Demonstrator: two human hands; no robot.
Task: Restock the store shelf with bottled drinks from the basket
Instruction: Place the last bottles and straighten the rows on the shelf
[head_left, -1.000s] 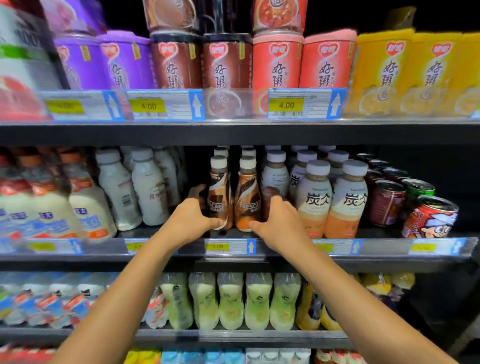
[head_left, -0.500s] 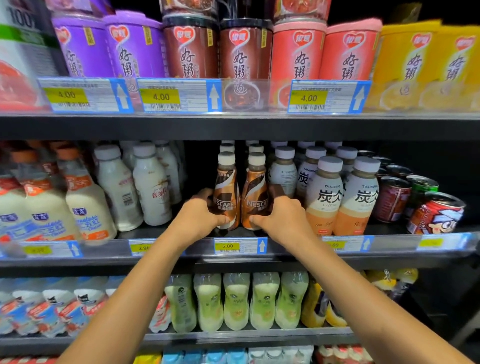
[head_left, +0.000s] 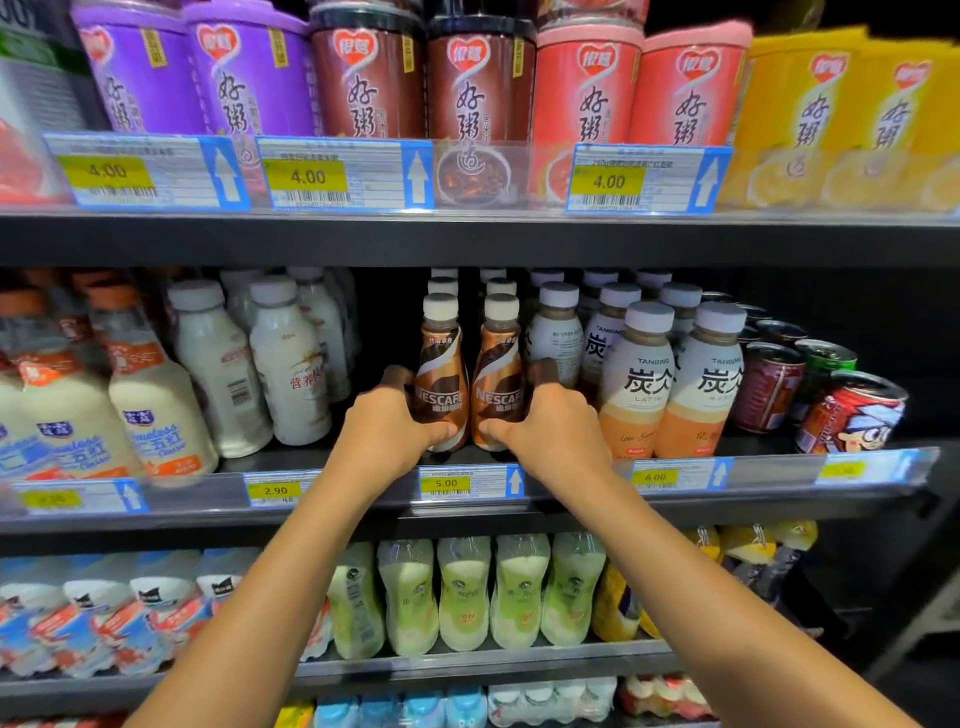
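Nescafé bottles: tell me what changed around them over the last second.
Both hands closed in from the sides: the left hand now grips the left Nescafé bottle, the right hand the right Nescafé bottle, thumbs across their fronts. The bottles stayed upright, side by side behind the 5.00 price tag.

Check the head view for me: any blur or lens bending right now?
Head view: sharp at centre, where left hand and right hand grip the pair of brown plastic Nescafe bottles; orange-capped white milk bottles at the left edge smear; grey shelf rail bows slightly.
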